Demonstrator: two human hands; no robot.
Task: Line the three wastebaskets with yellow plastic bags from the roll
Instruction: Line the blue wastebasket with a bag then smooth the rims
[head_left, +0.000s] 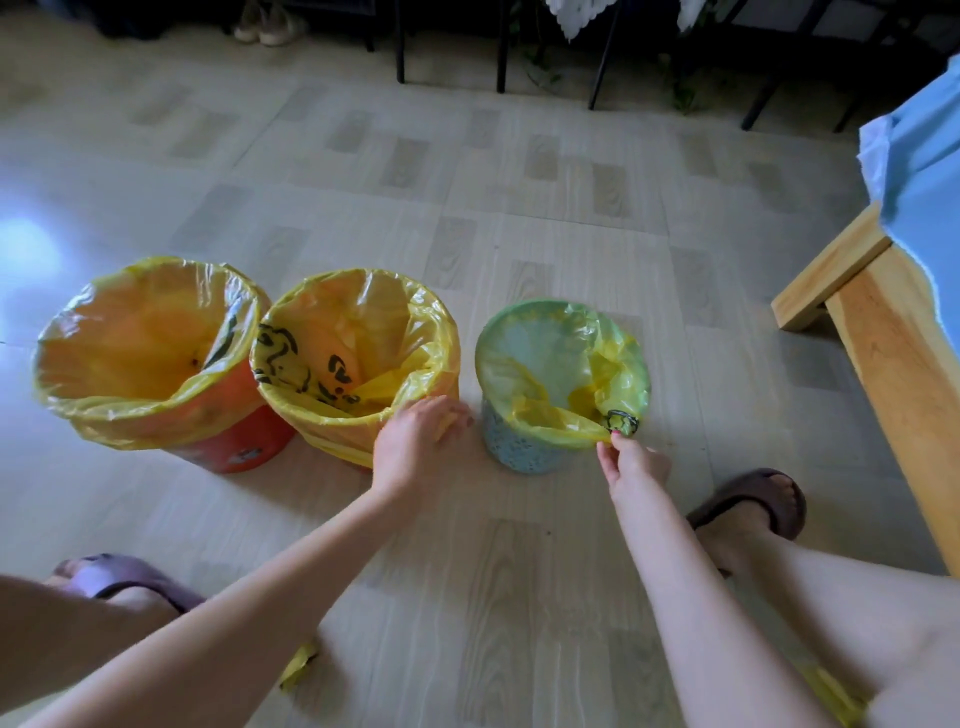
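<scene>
Three wastebaskets stand in a row on the floor, each with a yellow plastic bag over its rim. The orange wastebasket (244, 441) is at the left, the middle wastebasket (332, 431) beside it, and the small teal wastebasket (524, 447) at the right. My left hand (415, 441) grips the bag's overhang at the middle basket's near right side. My right hand (631, 460) pinches the yellow bag's edge (566, 428) at the teal basket's near rim, by a dark clip (621, 421). A yellow piece (298, 665), perhaps bag material, lies on the floor under my left forearm.
My feet in dark slippers (748, 499) rest either side of my arms. A wooden bed frame (893, 353) with a blue sheet (924, 171) stands at the right. Dark chair and table legs (501, 57) and pale shoes (270, 26) line the far side.
</scene>
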